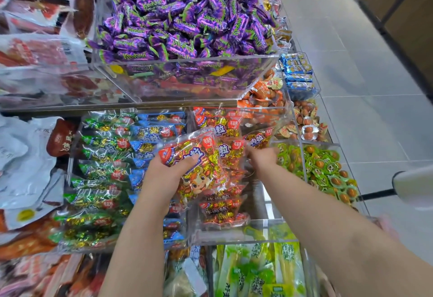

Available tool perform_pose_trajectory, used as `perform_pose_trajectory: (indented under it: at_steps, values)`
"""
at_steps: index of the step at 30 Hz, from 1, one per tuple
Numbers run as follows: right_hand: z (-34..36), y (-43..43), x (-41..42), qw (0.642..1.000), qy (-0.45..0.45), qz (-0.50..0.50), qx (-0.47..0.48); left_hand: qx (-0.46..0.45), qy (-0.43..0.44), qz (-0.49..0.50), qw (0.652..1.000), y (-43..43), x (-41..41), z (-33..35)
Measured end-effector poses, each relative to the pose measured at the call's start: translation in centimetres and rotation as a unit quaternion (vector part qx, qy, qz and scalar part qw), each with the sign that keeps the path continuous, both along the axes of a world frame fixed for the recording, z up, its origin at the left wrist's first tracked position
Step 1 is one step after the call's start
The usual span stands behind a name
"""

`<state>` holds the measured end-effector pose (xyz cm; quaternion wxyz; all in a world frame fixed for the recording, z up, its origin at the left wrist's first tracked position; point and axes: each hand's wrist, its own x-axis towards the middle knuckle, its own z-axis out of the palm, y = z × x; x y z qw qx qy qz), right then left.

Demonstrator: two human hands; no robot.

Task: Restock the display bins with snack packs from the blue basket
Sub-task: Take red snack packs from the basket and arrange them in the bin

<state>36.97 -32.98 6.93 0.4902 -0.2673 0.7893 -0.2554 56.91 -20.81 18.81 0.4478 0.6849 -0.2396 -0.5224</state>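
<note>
My left hand (pixel 167 174) grips a red snack pack (pixel 196 167) full of gold-wrapped sweets, tilted above the clear display bin (pixel 234 233) that holds more red packs (pixel 222 210). My right hand (pixel 261 157) reaches into the far right part of that bin among the red packs, its fingers hidden behind them. The blue basket is not in view.
Left of the red bin stand rows of green packs (pixel 98 172) and blue packs (pixel 150 132). A large bin of purple candies (pixel 187 15) overhangs behind. Green egg snacks (pixel 316 165) lie right, green pouches (pixel 257 271) below. Tiled floor runs along the right.
</note>
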Motion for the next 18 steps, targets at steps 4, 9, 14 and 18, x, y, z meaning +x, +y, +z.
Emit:
perform_pose_trajectory:
  at_steps: [4, 9, 14, 18]
  values:
    - [0.9, -1.2, 0.5, 0.998, -0.058, 0.002, -0.026, -0.007, 0.002, 0.002, 1.0, -0.1, 0.0, -0.3]
    - [1.4, -1.2, 0.6, 0.99, -0.14, -0.027, -0.019, -0.015, 0.01, -0.005, 1.0, -0.1, -0.2, -0.3]
    - [2.8, 1.5, -0.8, 0.986, -0.155, -0.011, -0.057, -0.021, 0.001, 0.004, 1.0, -0.1, -0.5, -0.2]
    - [6.3, 5.1, -2.3, 0.973, -0.108, 0.115, -0.168, -0.039, -0.003, -0.014, 0.999, -0.2, -1.6, 0.2]
